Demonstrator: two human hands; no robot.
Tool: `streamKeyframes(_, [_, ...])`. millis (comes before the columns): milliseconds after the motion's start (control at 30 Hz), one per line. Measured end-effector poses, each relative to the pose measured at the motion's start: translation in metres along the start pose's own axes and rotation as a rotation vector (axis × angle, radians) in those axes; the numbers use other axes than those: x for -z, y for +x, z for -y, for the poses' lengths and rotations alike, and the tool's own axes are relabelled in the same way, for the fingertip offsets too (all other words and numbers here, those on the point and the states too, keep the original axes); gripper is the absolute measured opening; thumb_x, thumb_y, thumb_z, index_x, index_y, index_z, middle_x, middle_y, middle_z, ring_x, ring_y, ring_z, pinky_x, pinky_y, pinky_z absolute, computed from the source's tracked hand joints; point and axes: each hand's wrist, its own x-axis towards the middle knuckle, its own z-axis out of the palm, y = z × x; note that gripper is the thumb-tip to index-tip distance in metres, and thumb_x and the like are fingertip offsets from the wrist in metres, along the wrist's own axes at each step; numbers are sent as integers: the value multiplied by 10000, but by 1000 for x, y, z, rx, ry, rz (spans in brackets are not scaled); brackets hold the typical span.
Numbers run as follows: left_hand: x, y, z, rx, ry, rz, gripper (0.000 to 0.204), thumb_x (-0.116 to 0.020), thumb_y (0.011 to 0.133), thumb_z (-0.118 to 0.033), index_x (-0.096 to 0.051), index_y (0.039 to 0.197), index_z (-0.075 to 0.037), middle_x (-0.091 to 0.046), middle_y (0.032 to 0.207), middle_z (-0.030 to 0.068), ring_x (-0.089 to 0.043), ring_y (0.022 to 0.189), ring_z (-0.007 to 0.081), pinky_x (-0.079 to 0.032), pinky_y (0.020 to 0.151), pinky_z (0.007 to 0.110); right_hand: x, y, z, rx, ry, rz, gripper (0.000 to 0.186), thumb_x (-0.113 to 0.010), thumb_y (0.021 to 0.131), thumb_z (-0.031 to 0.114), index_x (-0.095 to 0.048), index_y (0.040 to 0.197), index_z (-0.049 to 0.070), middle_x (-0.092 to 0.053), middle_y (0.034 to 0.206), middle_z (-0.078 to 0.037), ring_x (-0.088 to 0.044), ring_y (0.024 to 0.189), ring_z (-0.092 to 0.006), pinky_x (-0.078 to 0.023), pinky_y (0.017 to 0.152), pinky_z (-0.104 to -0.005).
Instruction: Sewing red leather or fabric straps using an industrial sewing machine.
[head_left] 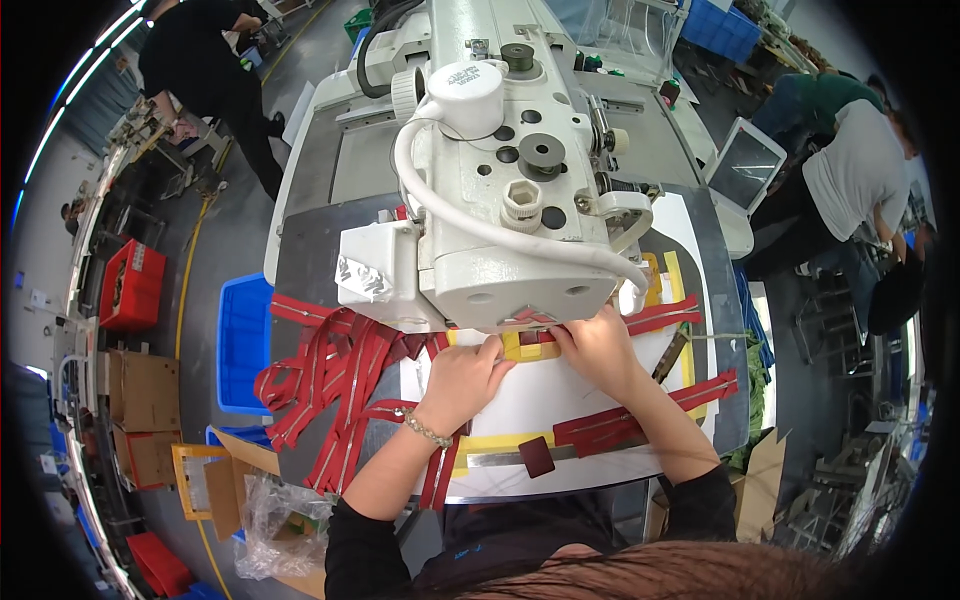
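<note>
Dark hair (640, 575) above white worktable (560, 400)

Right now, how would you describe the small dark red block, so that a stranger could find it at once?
Start at the big white sewing machine and go down past both hands to the near edge of the white template board. There a thin metal strip lies across a yellow band. The dark red block sits on that strip: short, squarish and solid, unlike the long red zipper tapes around it.
</note>
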Motion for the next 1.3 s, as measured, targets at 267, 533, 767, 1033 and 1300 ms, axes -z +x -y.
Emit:
streamKeyframes(267, [6, -1, -3, 64, -99, -45, 95, -583, 898, -190, -562, 882, -98, -563, 564, 79, -601, 530, 274, -446, 482, 375, 19, 1, 9, -213, 511, 79, 240, -657, 845, 148, -609, 661, 2, -543, 565, -167, -556, 488, -307, -414, 466, -363])
streamKeyframes(533, [7, -3, -8, 75, -177, -21, 204, -667, 841, -246, -607, 979, -108, -568, 588, 44, -591, 531, 234, -449, 493, 321, 48, -11, 36, 88, 243, 66, 273, -668, 829, 159, -559, 608, 40, -545, 531, -99, -552, 467, -266, -424, 460, -346])
streamKeyframes(767, [-2, 4, -8, -157, -44, 19, 442, -703, 788, -279, -610, 1193, -131, -622, 854, 63, -618, 671, 211, -472, 553, 321, 83, -25, 51, 377, 469, 385, 282, -638, 825, 181, -526, 586, 84, -536, 513, -59, -526, 443, -257, -404, 450, -350])
streamKeyframes(1033, [-5, 0, -13, -77, 36, -17, 562, -684, 794, -309, -536, 1290, -91, -610, 839, 78, -618, 674, 244, -480, 577, 348, 108, -16, 45, 244, 470, 204, 282, -650, 839, 173, -534, 595, 93, -502, 525, -34, -474, 461, -255, -384, 497, -325])
streamKeyframes(1300, [20, 2, -13, -178, -697, -8, 598, -618, 784, -141, -488, 1359, -40, -631, 817, 79, -605, 736, 173, -468, 705, 274, 67, -26, 57, 326, 808, 390, 123, -629, 877, 185, -635, 821, 75, -558, 618, -76, -523, 532, -268, -426, 545, -342])
